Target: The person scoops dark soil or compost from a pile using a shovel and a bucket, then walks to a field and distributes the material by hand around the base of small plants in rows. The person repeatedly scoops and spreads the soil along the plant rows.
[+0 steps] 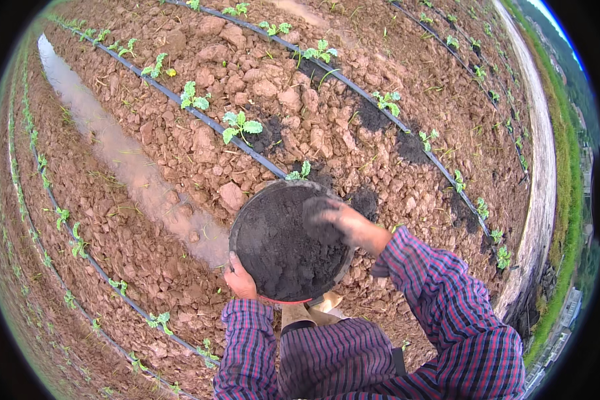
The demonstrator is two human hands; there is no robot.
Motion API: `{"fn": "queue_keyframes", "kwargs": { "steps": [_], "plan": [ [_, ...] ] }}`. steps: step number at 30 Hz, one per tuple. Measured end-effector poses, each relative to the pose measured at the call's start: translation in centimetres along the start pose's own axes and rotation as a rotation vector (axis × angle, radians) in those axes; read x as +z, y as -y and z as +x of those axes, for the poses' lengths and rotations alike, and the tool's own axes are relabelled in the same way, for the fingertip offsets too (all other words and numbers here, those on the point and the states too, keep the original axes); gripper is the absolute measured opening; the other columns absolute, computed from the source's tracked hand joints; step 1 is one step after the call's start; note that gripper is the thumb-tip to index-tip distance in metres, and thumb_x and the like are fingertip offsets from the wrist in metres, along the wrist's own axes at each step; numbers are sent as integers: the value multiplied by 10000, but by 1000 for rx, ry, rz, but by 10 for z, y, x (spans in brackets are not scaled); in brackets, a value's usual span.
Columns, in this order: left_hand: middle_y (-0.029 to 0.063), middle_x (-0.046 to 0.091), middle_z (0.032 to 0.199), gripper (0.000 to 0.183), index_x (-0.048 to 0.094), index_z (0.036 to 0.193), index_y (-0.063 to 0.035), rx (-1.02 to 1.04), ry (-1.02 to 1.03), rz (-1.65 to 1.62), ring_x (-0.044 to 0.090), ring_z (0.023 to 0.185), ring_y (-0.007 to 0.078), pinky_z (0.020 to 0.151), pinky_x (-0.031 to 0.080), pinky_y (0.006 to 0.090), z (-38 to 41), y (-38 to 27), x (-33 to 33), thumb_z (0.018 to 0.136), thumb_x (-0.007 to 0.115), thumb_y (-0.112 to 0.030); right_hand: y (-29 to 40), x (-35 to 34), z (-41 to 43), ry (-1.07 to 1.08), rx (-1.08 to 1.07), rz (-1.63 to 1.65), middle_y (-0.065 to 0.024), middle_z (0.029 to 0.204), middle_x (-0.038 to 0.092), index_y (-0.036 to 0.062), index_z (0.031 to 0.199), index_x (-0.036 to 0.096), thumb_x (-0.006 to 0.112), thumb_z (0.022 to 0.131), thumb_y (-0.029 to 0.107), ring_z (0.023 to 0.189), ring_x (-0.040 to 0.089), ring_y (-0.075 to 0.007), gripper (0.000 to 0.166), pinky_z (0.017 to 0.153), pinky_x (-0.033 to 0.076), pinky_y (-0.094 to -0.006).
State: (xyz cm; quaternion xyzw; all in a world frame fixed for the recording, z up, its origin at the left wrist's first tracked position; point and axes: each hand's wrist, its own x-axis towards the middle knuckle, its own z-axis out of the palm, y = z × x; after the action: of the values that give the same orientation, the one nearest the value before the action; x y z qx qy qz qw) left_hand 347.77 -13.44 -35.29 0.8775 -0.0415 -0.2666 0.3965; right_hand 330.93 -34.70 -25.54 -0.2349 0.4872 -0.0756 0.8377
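Note:
A round black tub (234, 240) filled with dark, crumbly soil-like material (285, 245) is in front of me. My left hand (240, 280) grips its lower left rim, thumb over the edge. Blurred by motion, my right hand (344, 220) is over the tub's right side with dark material at its fingers; how firmly it holds this cannot be made out. Just beyond the tub's far rim stands a leafy seedling (300, 171) beside a drip irrigation pipe (260, 159). Dark patches of similar material (364, 202) lie on the ground nearby.
Cloddy brown earth (200, 145) surrounds me, crossed by more drip pipes (362, 92) with rows of seedlings (387, 101). A muddy, water-filled furrow (135, 170) runs along the left. A pale track (535, 165) and a grass strip (570, 180) border the right side. My boots are partly visible below the tub.

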Motion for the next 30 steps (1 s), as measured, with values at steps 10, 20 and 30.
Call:
{"fn": "queue_keyframes", "kwargs": {
  "steps": [10, 20, 30],
  "plan": [
    [275, 586, 863, 577, 544, 913, 157, 55, 13, -8, 558, 779, 337, 732, 416, 390, -3, -4, 3, 883, 411, -403, 162, 27, 62, -259, -381, -222, -227, 1367, 227, 34, 1365, 58, 567, 811, 393, 1103, 424, -412, 834, 886, 417, -487],
    [263, 546, 962, 662, 492, 999, 178, -69, 70, -48, 539, 843, 303, 771, 417, 354, -7, -13, 0, 876, 408, -467, -62, -7, -31, -57, -477, -1267, -206, 1211, 444, 67, 1254, 380, 701, 667, 383, 1096, 471, -316, 740, 881, 408, -406],
    [218, 575, 944, 595, 513, 1008, 146, -30, 81, -80, 539, 818, 270, 753, 418, 345, -6, -6, 2, 889, 398, -426, -95, 0, -11, -55, -474, -1884, -191, 1268, 354, 159, 1301, 329, 762, 517, 383, 1135, 364, -413, 923, 886, 358, -503]
  ]
}}
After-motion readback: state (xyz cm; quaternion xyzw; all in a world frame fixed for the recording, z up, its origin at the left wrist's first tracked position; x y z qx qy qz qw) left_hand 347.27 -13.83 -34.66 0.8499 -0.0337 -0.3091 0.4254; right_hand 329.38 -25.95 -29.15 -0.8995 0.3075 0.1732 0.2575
